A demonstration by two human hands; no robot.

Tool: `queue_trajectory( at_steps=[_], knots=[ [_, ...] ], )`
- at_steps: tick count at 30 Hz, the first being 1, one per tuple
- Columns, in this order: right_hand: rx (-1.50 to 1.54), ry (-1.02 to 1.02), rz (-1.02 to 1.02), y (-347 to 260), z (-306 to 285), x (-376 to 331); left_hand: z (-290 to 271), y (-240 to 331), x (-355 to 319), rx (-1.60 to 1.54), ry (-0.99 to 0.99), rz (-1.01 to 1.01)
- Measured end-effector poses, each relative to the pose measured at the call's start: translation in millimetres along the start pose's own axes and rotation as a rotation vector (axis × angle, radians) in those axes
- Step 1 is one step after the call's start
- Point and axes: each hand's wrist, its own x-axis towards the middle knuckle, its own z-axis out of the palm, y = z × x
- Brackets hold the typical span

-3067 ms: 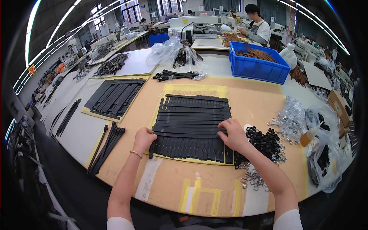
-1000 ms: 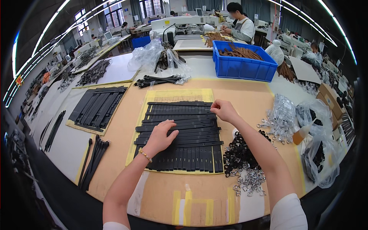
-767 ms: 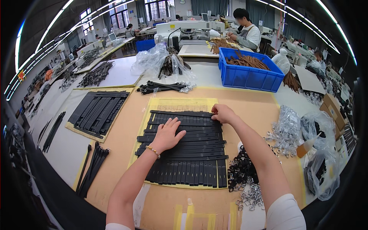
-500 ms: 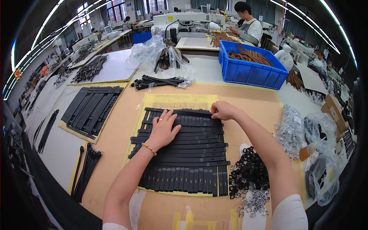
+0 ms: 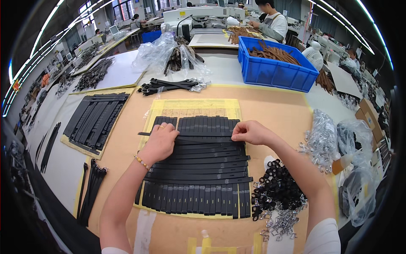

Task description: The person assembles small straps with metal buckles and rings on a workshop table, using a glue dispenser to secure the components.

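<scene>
A black strap (image 5: pixel 203 134) lies crosswise over the far part of a row of black straps (image 5: pixel 198 169) on a yellow-edged board (image 5: pixel 207 103). My right hand (image 5: pixel 252 133) pinches the strap near its right end. My left hand (image 5: pixel 160 142) has its fingers curled down on the same strap toward its left end, which sticks out past the hand. Under it, several straps run lengthwise, their ends showing at the board's far and near sides. More straps lie crosswise over these, nearer to me.
Black loops (image 5: pixel 279 186) and metal buckles (image 5: pixel 279 224) are heaped to the right. A second board of black straps (image 5: pixel 95 120) and a strap bundle (image 5: pixel 93 190) lie left. Beyond stand a blue crate (image 5: pixel 277 76) of brown strips and a clear plastic bag (image 5: pixel 154 53). A co-worker (image 5: pixel 272 23) sits farther back.
Both hands have brought the crosswise strap nearer to me, baring the far ends of the lengthwise straps. My left hand has gone from spread flat to curled, and moved left.
</scene>
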Motion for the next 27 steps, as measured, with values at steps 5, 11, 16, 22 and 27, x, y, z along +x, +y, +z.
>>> queue_trajectory(
  at_steps=[5,11,16,22,27],
  knots=[
    [-0.394,-0.008,-0.11,5,6,4,16,33,-13,-0.189,-0.03,-0.015],
    [-0.416,-0.237,0.089,-13,-6,28,37,49,-16,-0.072,-0.037,-0.103],
    [-0.507,-0.334,0.105,-21,-3,39,42,51,-15,-0.079,-0.018,-0.119],
    [-0.419,-0.413,0.125,-37,2,33,41,54,-17,-0.043,-0.006,-0.146],
    [-0.249,-0.495,0.168,-43,1,27,45,55,-18,-0.027,0.029,-0.157]
  ],
)
